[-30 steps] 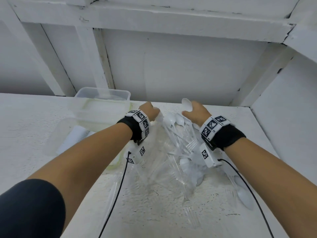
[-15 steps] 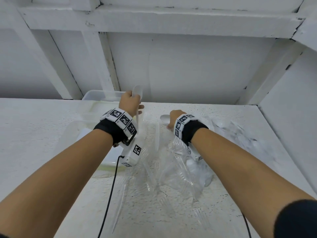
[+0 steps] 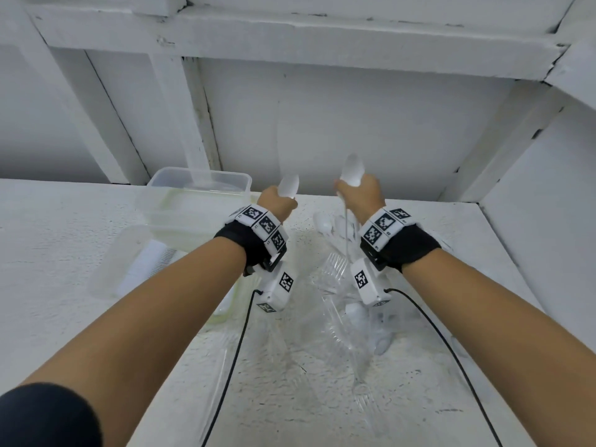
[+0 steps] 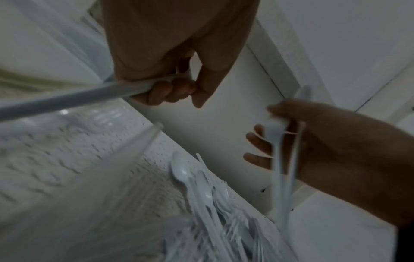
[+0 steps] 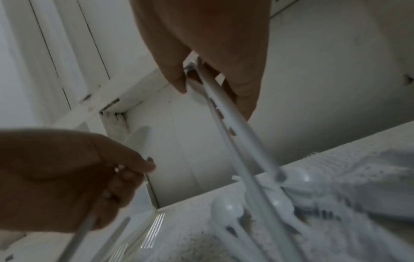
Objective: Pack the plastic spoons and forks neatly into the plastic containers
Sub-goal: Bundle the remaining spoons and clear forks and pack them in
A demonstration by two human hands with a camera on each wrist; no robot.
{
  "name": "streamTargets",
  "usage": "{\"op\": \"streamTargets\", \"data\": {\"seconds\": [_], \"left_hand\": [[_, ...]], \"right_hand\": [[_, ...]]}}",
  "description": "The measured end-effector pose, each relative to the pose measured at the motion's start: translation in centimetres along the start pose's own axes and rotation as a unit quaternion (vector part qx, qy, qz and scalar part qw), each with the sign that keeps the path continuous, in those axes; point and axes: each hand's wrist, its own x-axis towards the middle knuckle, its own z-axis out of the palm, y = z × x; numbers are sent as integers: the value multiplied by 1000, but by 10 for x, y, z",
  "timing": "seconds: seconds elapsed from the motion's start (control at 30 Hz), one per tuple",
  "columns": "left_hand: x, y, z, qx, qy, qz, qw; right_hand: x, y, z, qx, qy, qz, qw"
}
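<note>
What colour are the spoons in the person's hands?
White, slightly translucent plastic: one spoon in the left hand, others in the right hand. Head view shows it best.

A white speckled desk (image 3: 64, 221) stands against a white wall (image 3: 338, 124) framed with painted beams (image 3: 290, 37). Two black cables (image 3: 235, 359) trail across the desk toward the near edge.

no words, brand names or numbers can be read anywhere in these views. the only markings are black-and-white square coded tags on the white left wristband (image 3: 265, 224) and right wristband (image 3: 383, 224), plus one on each white camera box under the left wrist (image 3: 280, 287) and right wrist (image 3: 366, 281). tiny print beside the tags is too small to read.
</note>
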Motion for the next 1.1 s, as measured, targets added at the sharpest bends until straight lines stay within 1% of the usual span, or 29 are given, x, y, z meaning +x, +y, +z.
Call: {"op": "streamTargets", "data": {"seconds": [0.03,0.07,0.13,0.17,0.23,0.3,0.37,0.43,0.5,0.63,0.7,0.77,0.83,0.9,0.97,1.03,1.1], "left_hand": [[0,3,6,12,-17,-9,1000],[1,7,13,33,-35,-16,999],[0,13,25,97,-63,-29,993],[1,15,32,125,-64,-30,990],[3,16,43,191,-61,-11,980],[3,16,51,262,-59,14,963],[-2,16,52,334,-77,37,939],[-3,13,51,387,-87,47,917],[0,8,54,418,-89,46,903],[2,4,51,376,-77,31,923],[1,8,46,281,-41,14,959],[0,17,41,196,-10,12,981],[0,25,34,128,17,23,991],[-2,31,22,69,38,38,996],[-4,33,7,19,49,41,998],[-7,31,-7,-57,64,15,996],[-14,27,-17,-110,74,-20,991]], "right_hand": [[-2,-2,-7,32,24,-2,999],[-4,-4,-15,61,34,2,998],[-11,-5,-28,98,22,7,995],[-13,-3,-33,92,12,0,996],[-18,3,-41,46,-6,-22,999],[-23,10,-47,17,-29,-28,999],[-27,18,-51,29,-52,-10,998],[-30,28,-55,33,-63,5,997],[-31,37,-56,11,-71,11,997],[-32,48,-58,-11,-77,6,997],[-31,48,-58,-7,-75,2,997],[-29,47,-57,8,-71,12,997],[-25,43,-56,36,-70,31,996],[-21,39,-54,89,-81,54,991],[-18,34,-53,176,-98,91,975],[-14,31,-52,265,-118,122,949],[-11,29,-50,340,-126,148,920]]}}
